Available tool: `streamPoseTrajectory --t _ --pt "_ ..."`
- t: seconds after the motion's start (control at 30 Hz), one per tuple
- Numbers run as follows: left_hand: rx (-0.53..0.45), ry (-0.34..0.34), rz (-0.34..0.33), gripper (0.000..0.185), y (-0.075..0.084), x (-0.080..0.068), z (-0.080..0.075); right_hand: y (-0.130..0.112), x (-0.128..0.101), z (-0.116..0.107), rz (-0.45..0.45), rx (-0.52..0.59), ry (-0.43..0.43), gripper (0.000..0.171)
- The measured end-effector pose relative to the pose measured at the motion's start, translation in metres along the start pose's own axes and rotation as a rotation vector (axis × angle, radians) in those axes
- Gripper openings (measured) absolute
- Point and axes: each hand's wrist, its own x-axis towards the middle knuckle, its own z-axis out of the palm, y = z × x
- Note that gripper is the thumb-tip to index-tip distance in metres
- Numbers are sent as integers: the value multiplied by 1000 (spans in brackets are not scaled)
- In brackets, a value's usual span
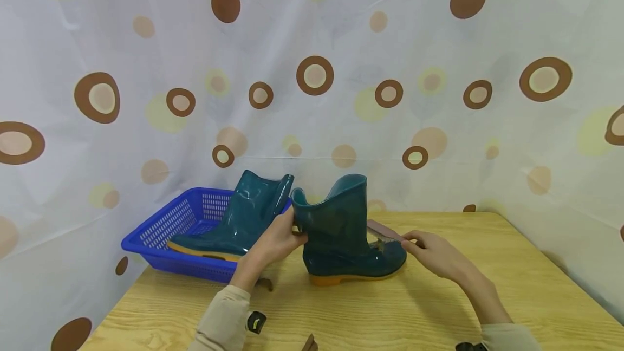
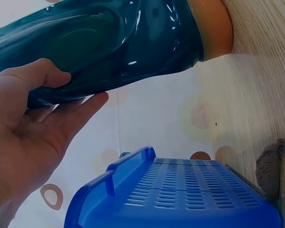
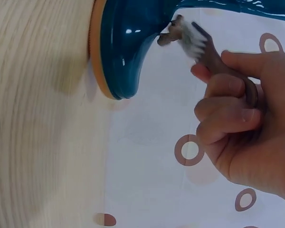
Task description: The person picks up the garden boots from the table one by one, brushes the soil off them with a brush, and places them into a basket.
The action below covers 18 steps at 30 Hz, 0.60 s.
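Note:
A teal rubber boot (image 1: 344,237) with an orange sole stands upright on the wooden table (image 1: 487,297). My left hand (image 1: 275,242) grips the back of its shaft (image 2: 99,52), thumb on one side and fingers on the other. My right hand (image 1: 434,252) holds a brown brush (image 3: 204,45) by its handle; its white bristles touch the boot's toe (image 3: 133,42) by a small brown ornament. A second teal boot (image 1: 239,221) rests tilted in the blue basket (image 1: 161,232).
The blue perforated basket (image 2: 180,194) sits at the table's left rear. A spotted curtain (image 1: 439,96) hangs close behind and at both sides. A small brown lump (image 2: 270,166) lies on the table by the basket.

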Motion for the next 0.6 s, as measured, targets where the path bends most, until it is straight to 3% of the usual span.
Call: streamPoseTrajectory --t 0.2,0.37,0.6 --pt "2 49 -18 39 -2 1 0 -2 -1 -6 3 -45 -54 43" --pt "-16 69 -20 43 -3 1 -1 -3 -6 -11 34 -71 -11 43" --pt "-9 71 -37 50 -3 1 1 -19 -4 -12 -88 22 42 42"
